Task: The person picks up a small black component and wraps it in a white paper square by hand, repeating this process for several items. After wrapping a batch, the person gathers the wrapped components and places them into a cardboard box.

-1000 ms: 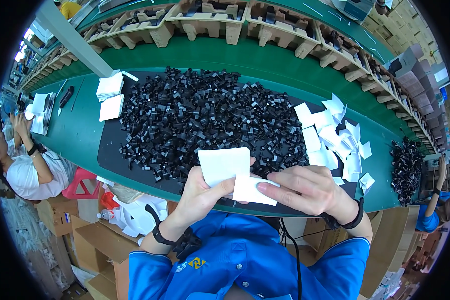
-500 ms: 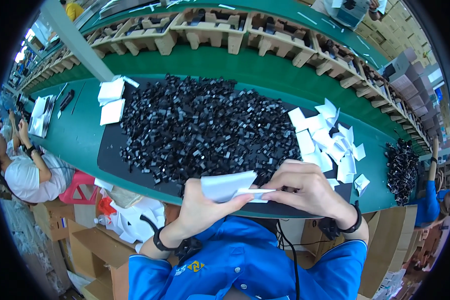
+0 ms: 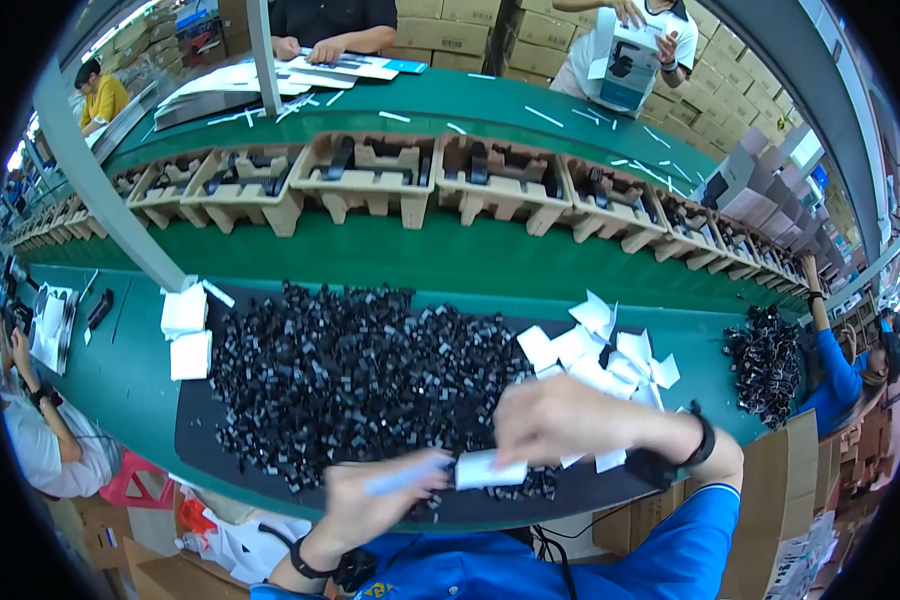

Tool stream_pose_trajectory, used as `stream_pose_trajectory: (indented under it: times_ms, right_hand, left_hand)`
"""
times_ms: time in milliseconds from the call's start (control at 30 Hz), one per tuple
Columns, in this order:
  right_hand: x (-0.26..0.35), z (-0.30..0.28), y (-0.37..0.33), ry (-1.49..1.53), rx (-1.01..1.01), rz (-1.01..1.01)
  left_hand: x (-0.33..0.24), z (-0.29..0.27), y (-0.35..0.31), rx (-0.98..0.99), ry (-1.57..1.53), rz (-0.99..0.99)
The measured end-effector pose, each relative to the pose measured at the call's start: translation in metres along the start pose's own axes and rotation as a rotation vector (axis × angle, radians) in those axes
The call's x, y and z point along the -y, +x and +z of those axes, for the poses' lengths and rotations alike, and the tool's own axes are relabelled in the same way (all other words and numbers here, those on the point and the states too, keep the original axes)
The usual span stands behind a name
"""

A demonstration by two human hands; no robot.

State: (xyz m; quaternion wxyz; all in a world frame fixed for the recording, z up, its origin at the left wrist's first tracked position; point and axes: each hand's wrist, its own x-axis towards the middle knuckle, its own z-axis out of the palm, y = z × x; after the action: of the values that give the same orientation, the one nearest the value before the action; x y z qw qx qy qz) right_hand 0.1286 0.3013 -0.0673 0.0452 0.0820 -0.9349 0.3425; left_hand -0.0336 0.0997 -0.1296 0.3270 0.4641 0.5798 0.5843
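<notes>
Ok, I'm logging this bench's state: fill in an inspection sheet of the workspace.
Surface: green bench, black flat mat
Job's things: heap of small black parts; loose white paper pieces; square white paper stacks
Clutter: thin white paper strips on the far green table
Hands: left hand holds a blurred white paper sheet; right hand at a white paper piece, grip unclear
Cables: thin black cables below near edge
Surroundings: row of beige moulded trays

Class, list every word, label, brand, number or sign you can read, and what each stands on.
No words or numbers are readable.
Blue shirt: yellow emblem at the lower edge.
White-and-blue box: print too small.
Stacked cartons: marks too small.
White paper near right hand: nothing readable.
</notes>
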Motion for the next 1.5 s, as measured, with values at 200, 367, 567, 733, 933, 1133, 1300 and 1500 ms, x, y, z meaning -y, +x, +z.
stream_pose_trajectory:
  times_ms: [200, 367, 567, 733, 933, 1133, 1300, 1500]
  right_hand:
    - [-0.181, -0.164, -0.007, -0.710, -0.967, 0.832]
    - [-0.256, -0.163, 0.027, -0.959, -0.831, 1.068]
    - [-0.274, -0.145, 0.034, -0.992, -0.701, 1.207]
    - [-0.268, -0.153, 0.034, -1.003, -0.561, 1.288]
    - [-0.169, -0.113, 0.048, -0.808, -0.622, 0.555]
    - [0.004, 0.045, 0.074, -0.466, -0.161, 0.036]
    - [0.013, 0.071, 0.049, -0.504, -0.203, 0.013]
    - [0.029, 0.083, 0.024, -0.757, -0.397, -0.031]
  left_hand:
    - [0.016, -0.035, -0.005, -0.453, -0.213, -0.248]
    - [0.025, -0.056, -0.011, -0.568, -0.155, -0.259]
    - [0.025, -0.067, -0.004, -0.543, -0.170, -0.312]
    - [0.025, -0.070, -0.006, -0.399, -0.135, -0.384]
    - [0.016, -0.057, -0.003, -0.128, -0.305, -0.461]
    - [0.024, -0.014, 0.014, -0.006, -0.846, -0.458]
    - [0.024, 0.008, 0.003, -0.025, -0.566, -0.303]
    - [0.025, 0.025, -0.013, 0.043, -0.471, -0.174]
